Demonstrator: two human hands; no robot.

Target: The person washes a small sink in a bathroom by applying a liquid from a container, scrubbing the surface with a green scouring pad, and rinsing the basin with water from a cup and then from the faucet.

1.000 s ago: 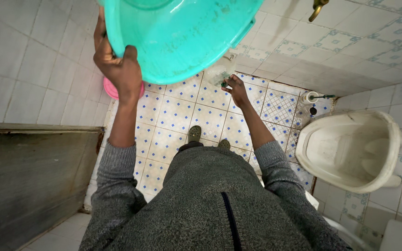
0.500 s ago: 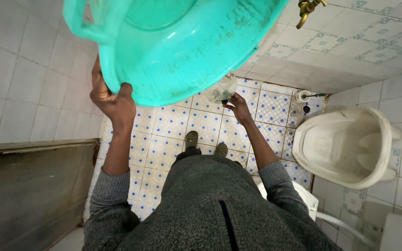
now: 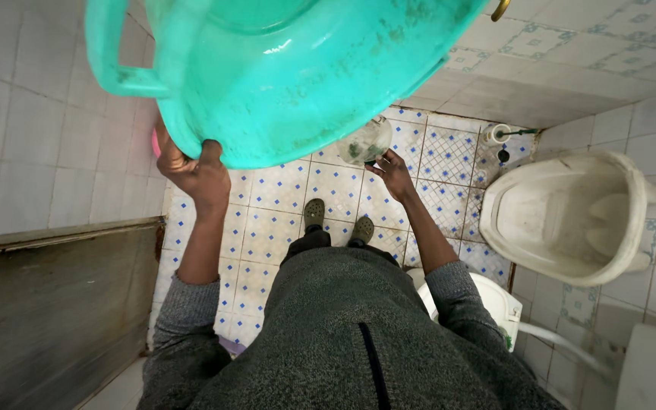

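Tiled floor [image 3: 282,212] and walls crowd a narrow washroom, with a toilet [image 3: 571,220] at 3 o'clock. At 12 o'clock a big teal basin [image 3: 298,76] tilts overhead, its rim clenched by the left hand [image 3: 195,171], handle jutting toward 9. The right hand [image 3: 394,173] grips a clear jug [image 3: 364,142] just under the basin's lower edge; little free room remains.

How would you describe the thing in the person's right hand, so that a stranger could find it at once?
Start at the big turquoise basin held up by the left hand. Just under its lower right rim, over the tiled floor, the right hand grips a clear plastic bag. Unlike the solid basin, it is see-through and crumpled, with something dark green inside.
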